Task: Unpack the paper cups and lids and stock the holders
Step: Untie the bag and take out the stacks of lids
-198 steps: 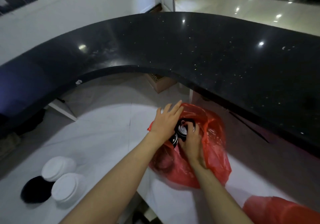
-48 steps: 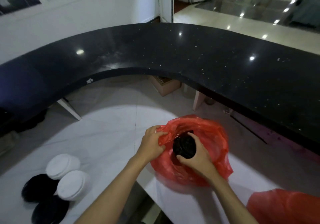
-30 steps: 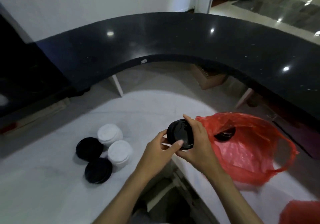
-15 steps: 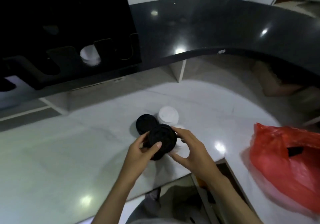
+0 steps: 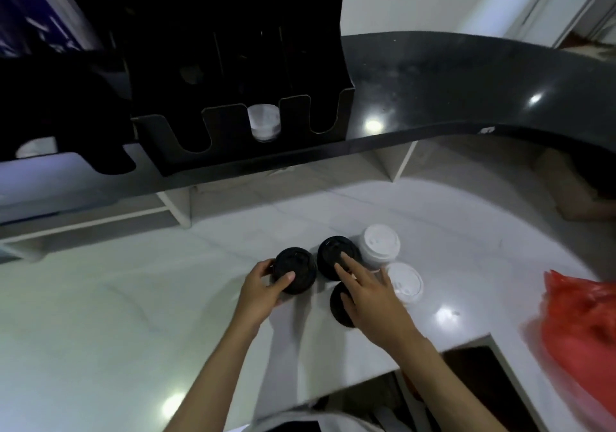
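Observation:
My left hand (image 5: 261, 290) grips a stack of black lids (image 5: 296, 274) standing on the white counter (image 5: 133, 315). My right hand (image 5: 370, 293) hovers flat and open over a second black stack (image 5: 336, 256), partly hiding a third black stack (image 5: 338, 308). Two stacks of white lids (image 5: 380, 243) (image 5: 405, 281) stand just right of them. A black holder (image 5: 233, 98) with U-shaped slots sits on the dark raised ledge (image 5: 466, 81); one slot shows white cups or lids (image 5: 265, 121). The red plastic bag (image 5: 583, 325) lies at the right edge.
The curved dark ledge overhangs the white counter's far side on white supports (image 5: 181, 205). A second black holder (image 5: 60, 111) stands at the far left. A gap in the counter (image 5: 466, 381) opens below my right arm. A cardboard box (image 5: 573, 195) sits under the ledge at right.
Both hands carried a black lid stack out of the red bag and leftward to the other stacks. It now stands on the counter, with my right hand off it.

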The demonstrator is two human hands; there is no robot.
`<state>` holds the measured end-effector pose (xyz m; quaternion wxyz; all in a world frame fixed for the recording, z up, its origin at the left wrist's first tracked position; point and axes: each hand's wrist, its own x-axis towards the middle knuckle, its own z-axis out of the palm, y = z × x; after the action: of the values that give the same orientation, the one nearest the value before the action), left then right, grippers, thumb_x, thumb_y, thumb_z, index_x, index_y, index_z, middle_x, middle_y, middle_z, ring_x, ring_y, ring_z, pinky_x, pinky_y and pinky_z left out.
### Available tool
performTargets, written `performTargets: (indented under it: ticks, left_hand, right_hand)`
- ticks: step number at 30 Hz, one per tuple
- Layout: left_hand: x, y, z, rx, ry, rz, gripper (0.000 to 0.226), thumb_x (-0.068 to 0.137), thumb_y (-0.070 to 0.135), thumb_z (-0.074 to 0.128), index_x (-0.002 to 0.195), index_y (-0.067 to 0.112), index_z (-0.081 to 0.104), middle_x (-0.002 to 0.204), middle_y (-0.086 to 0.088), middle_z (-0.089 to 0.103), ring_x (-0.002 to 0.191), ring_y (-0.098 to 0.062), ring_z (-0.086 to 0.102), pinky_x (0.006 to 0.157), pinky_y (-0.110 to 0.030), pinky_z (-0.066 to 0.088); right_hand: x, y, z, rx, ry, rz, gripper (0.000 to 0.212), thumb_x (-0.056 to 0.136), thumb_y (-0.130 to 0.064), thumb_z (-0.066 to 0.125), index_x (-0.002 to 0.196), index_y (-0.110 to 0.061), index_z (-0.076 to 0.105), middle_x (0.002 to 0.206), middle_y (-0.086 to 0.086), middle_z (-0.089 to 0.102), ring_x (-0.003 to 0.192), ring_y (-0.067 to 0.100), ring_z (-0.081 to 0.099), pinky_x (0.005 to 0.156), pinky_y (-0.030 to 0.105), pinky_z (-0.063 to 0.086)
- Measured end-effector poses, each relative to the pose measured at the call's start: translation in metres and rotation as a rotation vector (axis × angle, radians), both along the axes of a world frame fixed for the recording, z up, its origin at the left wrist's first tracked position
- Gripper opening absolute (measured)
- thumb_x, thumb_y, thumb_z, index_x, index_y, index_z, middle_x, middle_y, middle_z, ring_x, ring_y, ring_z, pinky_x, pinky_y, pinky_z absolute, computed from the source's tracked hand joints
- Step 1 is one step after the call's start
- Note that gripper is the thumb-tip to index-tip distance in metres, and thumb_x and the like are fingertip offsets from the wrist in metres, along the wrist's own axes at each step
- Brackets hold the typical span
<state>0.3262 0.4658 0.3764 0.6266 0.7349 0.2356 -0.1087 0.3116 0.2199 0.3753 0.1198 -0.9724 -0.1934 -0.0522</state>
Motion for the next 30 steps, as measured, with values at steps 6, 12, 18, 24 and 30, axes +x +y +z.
performTargets:
  ticks: [6, 12, 18, 24, 30]
  left_hand:
    - [0.02, 0.006, -0.019, 0.361, -0.045, -0.153, 0.045, 0.092, 0.038, 0.077, 0.129, 0.016, 0.065, 0.124, -0.004, 0.065, 0.114, -0.025, 0.064, 0.093, -0.04, 0.052]
    - [0.023, 0.004, -0.016, 0.451, -0.011, -0.214, 0.051, 0.094, 0.044, 0.072, 0.138, 0.022, 0.056, 0.123, 0.001, 0.069, 0.115, -0.025, 0.066, 0.082, -0.033, 0.047]
    - [0.026, 0.002, -0.002, 0.832, -0.191, -0.393, 0.056, 0.093, 0.037, 0.07, 0.144, 0.024, 0.053, 0.137, 0.002, 0.06, 0.124, -0.026, 0.055, 0.092, -0.04, 0.051]
    - [0.037, -0.03, 0.03, 1.081, -0.512, -0.613, 0.026, 0.087, 0.013, 0.07, 0.112, 0.023, 0.069, 0.112, 0.005, 0.068, 0.101, -0.024, 0.063, 0.081, -0.039, 0.051]
    - [0.041, -0.126, 0.049, 1.101, -0.734, -0.851, 0.028, 0.084, 0.011, 0.067, 0.11, 0.023, 0.071, 0.105, 0.005, 0.069, 0.096, -0.023, 0.063, 0.082, -0.038, 0.05]
  right_hand:
    - [0.007, 0.01, -0.01, -0.102, -0.007, -0.093, 0.041, 0.086, -0.027, 0.079, 0.126, -0.019, 0.074, 0.138, 0.004, 0.067, 0.115, 0.024, 0.072, 0.107, 0.073, 0.039]
    - [0.015, 0.012, -0.008, -0.056, 0.007, -0.125, 0.036, 0.074, -0.026, 0.085, 0.109, -0.024, 0.079, 0.121, -0.004, 0.073, 0.101, 0.018, 0.075, 0.099, 0.058, 0.052]
    - [0.018, 0.014, 0.0, 0.064, 0.052, -0.126, 0.039, 0.073, -0.02, 0.083, 0.111, -0.023, 0.078, 0.124, 0.0, 0.071, 0.102, 0.024, 0.073, 0.096, 0.051, 0.055]
    - [0.014, -0.035, 0.044, 0.352, 0.042, -0.203, 0.026, 0.093, -0.017, 0.073, 0.12, -0.018, 0.074, 0.122, -0.005, 0.069, 0.099, 0.022, 0.069, 0.081, 0.036, 0.056]
    - [-0.029, -0.123, 0.064, 0.407, 0.017, -0.466, 0.02, 0.1, -0.027, 0.064, 0.119, -0.026, 0.071, 0.116, -0.014, 0.068, 0.1, 0.009, 0.066, 0.085, 0.025, 0.051]
